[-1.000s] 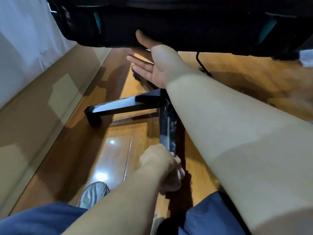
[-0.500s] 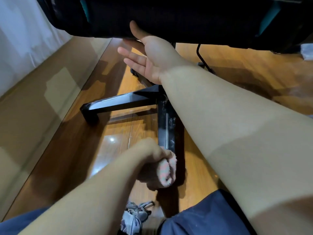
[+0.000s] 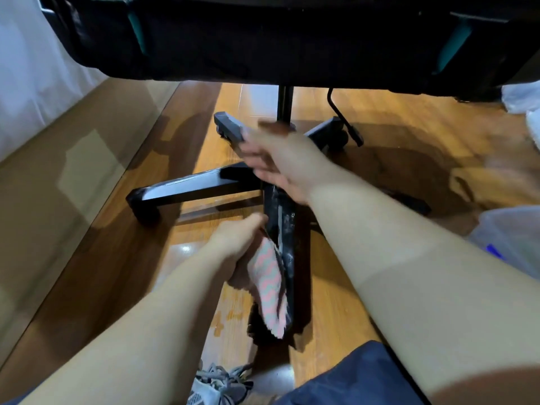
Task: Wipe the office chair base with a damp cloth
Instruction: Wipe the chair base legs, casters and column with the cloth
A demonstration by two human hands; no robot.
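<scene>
While my left hand (image 3: 238, 244) is clamping the cloth (image 3: 270, 287) on the chair base (image 3: 287, 226), right hand (image 3: 280, 162) is hovering, fingers apart; next, probably: stroking hubward.

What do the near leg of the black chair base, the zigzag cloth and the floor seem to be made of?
The black chair base leg looks like painted metal or hard plastic: smooth, glossy, whitish scuffs. The pink and grey zigzag cloth in the left hand looks like fuzzy microfibre or terry. The orange-brown plank floor looks like varnished wood or laminate: grain, seams, reflections.
</scene>
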